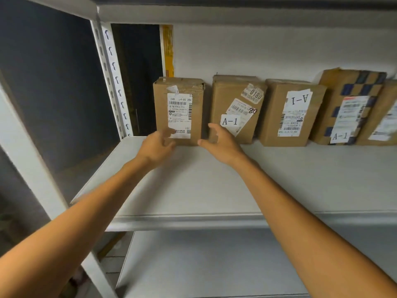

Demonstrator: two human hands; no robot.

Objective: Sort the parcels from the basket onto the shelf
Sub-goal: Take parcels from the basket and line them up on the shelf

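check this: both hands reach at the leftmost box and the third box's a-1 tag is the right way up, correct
No: the head view shows the A-1 tag on the third box upside down. The left hand and right hand do reach at the leftmost box.

grey metal shelf [214, 190] bears a row of cardboard parcels [236, 108] along its back.

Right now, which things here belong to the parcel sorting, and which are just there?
Job: left hand, right hand, leftmost box, second box, third box, chequered box, shelf board.
Just there: yellow strip, dark wall.
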